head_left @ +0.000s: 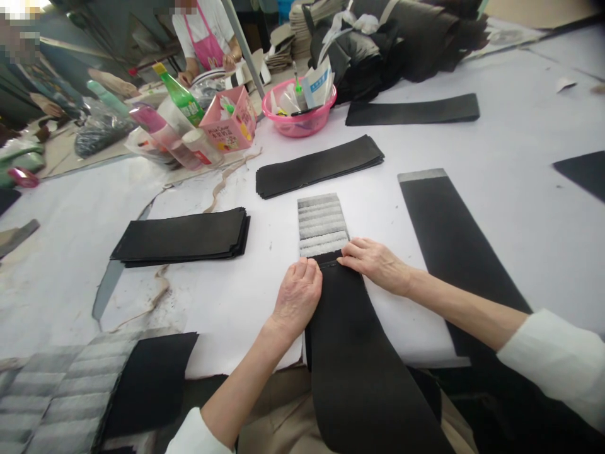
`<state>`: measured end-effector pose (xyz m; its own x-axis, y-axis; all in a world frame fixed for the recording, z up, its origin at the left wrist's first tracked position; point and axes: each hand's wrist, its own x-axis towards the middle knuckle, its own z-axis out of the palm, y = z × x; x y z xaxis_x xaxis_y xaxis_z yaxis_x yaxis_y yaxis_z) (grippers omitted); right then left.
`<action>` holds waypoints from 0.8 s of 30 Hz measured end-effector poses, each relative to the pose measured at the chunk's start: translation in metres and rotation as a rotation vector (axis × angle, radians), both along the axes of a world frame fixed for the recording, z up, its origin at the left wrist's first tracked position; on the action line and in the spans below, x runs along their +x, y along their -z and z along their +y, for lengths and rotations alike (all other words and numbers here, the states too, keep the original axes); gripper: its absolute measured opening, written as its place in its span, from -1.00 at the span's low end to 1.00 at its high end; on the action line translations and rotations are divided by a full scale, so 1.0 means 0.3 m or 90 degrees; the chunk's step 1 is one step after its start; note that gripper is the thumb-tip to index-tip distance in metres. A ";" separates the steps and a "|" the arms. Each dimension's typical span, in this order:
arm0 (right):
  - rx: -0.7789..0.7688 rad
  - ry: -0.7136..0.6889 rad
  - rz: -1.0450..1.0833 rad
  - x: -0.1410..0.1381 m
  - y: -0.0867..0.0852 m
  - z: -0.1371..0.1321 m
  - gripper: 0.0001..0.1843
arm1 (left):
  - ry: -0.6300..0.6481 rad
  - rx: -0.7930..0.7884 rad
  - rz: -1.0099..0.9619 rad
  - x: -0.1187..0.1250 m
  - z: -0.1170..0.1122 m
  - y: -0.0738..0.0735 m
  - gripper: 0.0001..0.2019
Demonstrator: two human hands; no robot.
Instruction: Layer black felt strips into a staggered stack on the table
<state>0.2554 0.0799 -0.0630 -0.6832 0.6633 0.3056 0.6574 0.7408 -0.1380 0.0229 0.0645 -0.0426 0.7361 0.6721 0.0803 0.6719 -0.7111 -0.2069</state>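
both flat, no grip taken: your left hand [299, 293] and right hand [373, 261] press a black strip [352, 359]; uneven pressure could skew it.

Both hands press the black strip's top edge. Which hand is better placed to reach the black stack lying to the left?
Left, probably. The left hand sits on the black strip on the side nearer the stack. The right hand would have to cross over it.

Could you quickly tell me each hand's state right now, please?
Left hand: curled on black strip; grip unclear.
Right hand: open, flat on strip.
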 end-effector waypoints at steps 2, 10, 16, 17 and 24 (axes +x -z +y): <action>0.001 0.003 -0.005 -0.001 0.000 -0.001 -0.76 | 0.003 0.003 0.005 0.028 -0.007 0.001 -0.67; -0.002 -0.006 -0.006 0.013 0.007 0.001 -0.74 | -0.002 -0.022 0.026 0.060 -0.012 -0.019 -0.59; -0.030 -0.010 -0.015 0.035 0.000 -0.003 -0.73 | -0.007 -0.022 0.022 0.047 -0.013 -0.008 -0.62; -0.031 -0.011 -0.013 0.038 -0.002 -0.002 -0.73 | -0.007 -0.025 0.021 0.044 -0.014 -0.006 -0.62; -0.041 -0.012 -0.012 0.056 0.002 -0.003 -0.74 | -0.026 -0.041 0.000 0.012 -0.032 0.013 -0.61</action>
<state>0.2722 0.0791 -0.0637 -0.7008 0.6681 0.2500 0.6463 0.7430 -0.1739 0.0266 0.0549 -0.0464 0.7079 0.7054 0.0362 0.7006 -0.6948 -0.1623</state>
